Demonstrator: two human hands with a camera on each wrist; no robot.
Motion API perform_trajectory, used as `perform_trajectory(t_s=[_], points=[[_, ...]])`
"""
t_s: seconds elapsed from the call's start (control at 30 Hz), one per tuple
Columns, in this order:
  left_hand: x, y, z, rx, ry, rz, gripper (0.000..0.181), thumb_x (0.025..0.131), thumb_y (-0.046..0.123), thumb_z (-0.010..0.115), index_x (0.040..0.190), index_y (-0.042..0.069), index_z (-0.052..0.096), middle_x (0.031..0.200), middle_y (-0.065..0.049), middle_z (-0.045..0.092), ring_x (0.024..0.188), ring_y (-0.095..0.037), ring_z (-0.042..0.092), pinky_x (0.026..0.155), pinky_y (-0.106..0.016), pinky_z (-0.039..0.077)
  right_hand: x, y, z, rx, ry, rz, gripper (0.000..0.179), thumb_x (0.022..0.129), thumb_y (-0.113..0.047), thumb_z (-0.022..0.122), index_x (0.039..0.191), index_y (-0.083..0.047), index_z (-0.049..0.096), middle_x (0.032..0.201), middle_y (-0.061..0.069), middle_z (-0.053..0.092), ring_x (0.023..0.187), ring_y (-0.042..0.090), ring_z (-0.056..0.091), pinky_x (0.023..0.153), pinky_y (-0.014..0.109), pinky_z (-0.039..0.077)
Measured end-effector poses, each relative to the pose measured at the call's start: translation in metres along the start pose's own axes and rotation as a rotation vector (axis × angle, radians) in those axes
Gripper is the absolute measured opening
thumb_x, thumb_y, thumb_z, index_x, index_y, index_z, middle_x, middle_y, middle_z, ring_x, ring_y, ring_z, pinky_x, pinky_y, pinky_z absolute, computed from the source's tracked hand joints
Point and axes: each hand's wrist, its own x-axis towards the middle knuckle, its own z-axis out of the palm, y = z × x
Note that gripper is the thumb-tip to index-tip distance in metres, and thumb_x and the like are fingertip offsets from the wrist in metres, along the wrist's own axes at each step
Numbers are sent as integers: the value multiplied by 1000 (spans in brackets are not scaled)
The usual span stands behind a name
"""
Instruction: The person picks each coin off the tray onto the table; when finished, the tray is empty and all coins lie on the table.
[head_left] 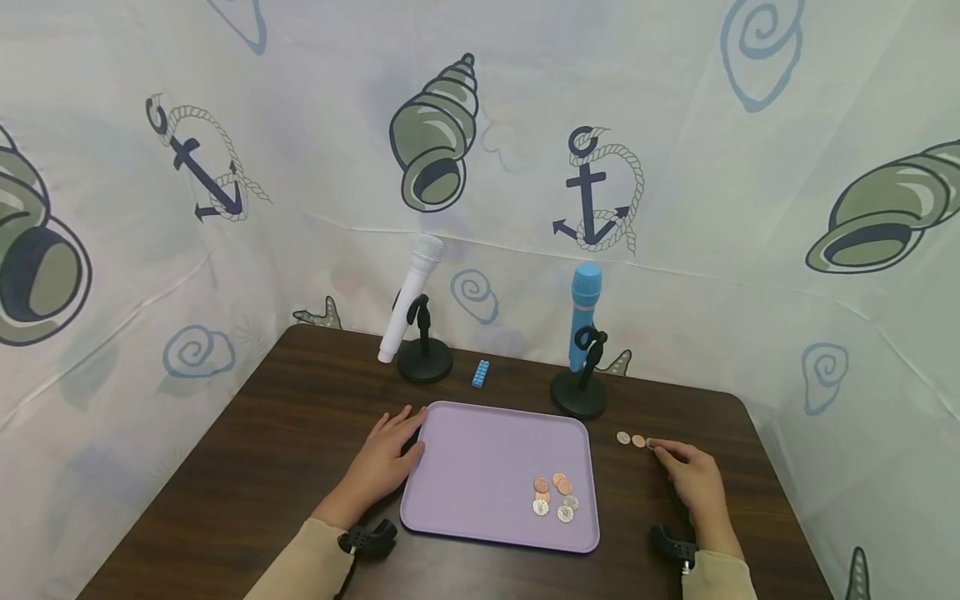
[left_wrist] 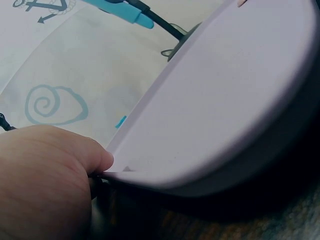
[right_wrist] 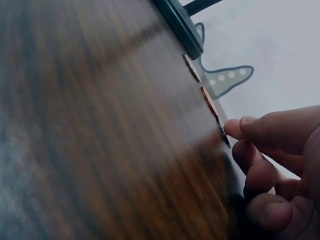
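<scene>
My left hand rests at the left edge of a lilac tray, its fingers fairly straight and the thumb over the rim. In the left wrist view the thumb lies at the tray's corner. Right of the tray, my right hand pinches a silver coin at the tabletop, fingertips right at its edge; the fingers partly hide it. That coin ends a short row with a copper coin and another silver coin. Several copper and silver coins lie on the tray's right part.
Behind the tray, a white microphone and a blue microphone lean on black stands, one base close to the tray's back right corner. A small blue studded block lies between them. A printed cloth hangs behind the dark wooden table.
</scene>
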Motion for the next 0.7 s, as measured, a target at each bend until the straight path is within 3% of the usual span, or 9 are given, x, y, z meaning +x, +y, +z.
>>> perform_trajectory(t_s=[0.47, 0.7], points=[[0, -1, 1, 1, 8, 7, 60, 110, 29, 63, 166, 15, 47, 171, -3, 48, 167, -31, 33, 140, -60, 11, 1, 2, 2, -14, -5, -1, 35, 108, -33, 70, 134, -11, 79, 140, 14, 70, 97, 17, 61, 74, 22, 55], [1, -1, 1, -4, 8, 10, 60, 110, 28, 64, 166, 15, 47, 171, -4, 48, 167, -31, 33, 139, -60, 11, 1, 2, 3, 160, 41, 59, 35, 111, -29, 65, 138, -9, 73, 105, 0, 70, 73, 13, 60, 55, 28, 52]])
